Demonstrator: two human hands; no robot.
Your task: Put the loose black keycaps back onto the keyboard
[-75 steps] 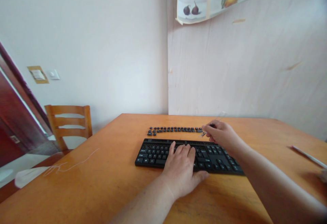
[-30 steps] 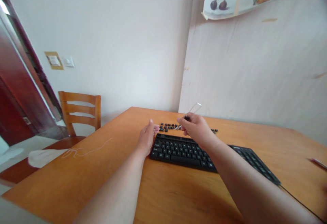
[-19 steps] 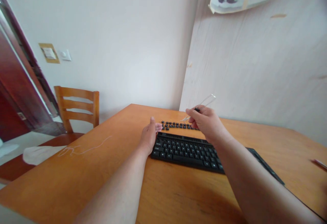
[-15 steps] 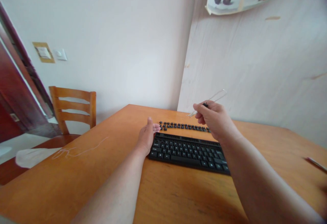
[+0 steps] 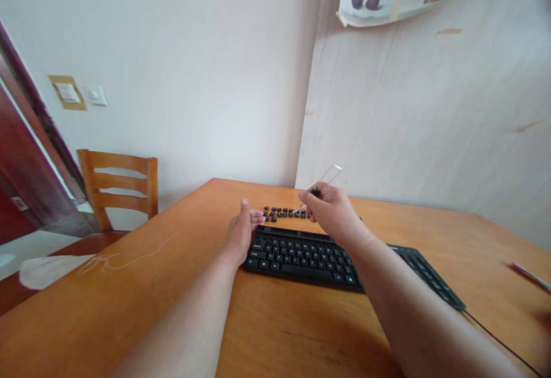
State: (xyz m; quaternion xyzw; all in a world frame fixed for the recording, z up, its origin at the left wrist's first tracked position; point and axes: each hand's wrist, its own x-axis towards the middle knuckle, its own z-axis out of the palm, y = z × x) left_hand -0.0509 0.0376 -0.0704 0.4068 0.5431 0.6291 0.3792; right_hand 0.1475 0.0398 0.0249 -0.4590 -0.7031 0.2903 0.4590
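Note:
A black keyboard (image 5: 301, 260) lies on the wooden table, its upper row of keys bare. Behind it sit several loose black keycaps (image 5: 284, 212) in two rows, partly covered by my right hand. Thumb raised and fingers stretched, my left hand (image 5: 241, 230) stands on edge at the keyboard's left end, near the leftmost keycaps. My right hand (image 5: 330, 208) pinches a wire keycap puller (image 5: 331, 174) with a dark grip. The puller's wire tips point down at the keycaps; I cannot tell whether they touch one.
The keyboard's cable (image 5: 495, 338) runs off to the lower right. A thin pen-like stick (image 5: 529, 274) lies at the table's right side. White string (image 5: 129, 262) lies on the left, by a wooden chair (image 5: 118, 185). A wall (image 5: 224, 79) rises behind the table.
My left hand has gone from the keyboard's keys to its left end. My right hand, still holding the keycap puller, rose and moved right, then came back left and down over the keycaps.

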